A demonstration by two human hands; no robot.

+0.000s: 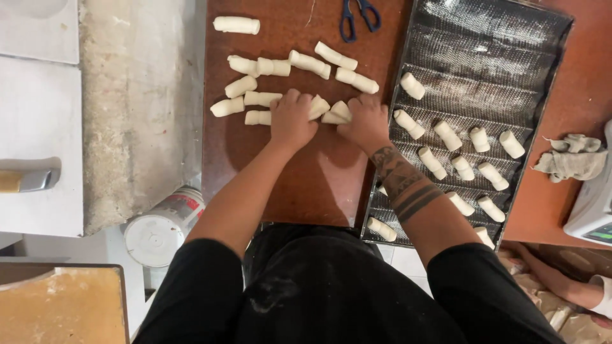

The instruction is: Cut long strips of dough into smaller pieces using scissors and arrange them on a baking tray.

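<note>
Both hands press down on dough pieces on a brown wooden table (306,185). My left hand (291,119) covers a pale dough piece (318,106) whose end sticks out to the right. My right hand (366,122) rests on another dough piece (338,113) just beside it. Several short rolled dough logs (274,67) lie scattered behind and left of my hands. My right forearm bears a dark tattoo.
A dark ridged baking tray (484,57) to the right holds several dough logs (446,135). Blue-handled scissors (358,16) lie at the table's far edge. A grey rag (572,159) and a scale corner (593,210) are far right. A white bucket (162,228) stands on the floor left.
</note>
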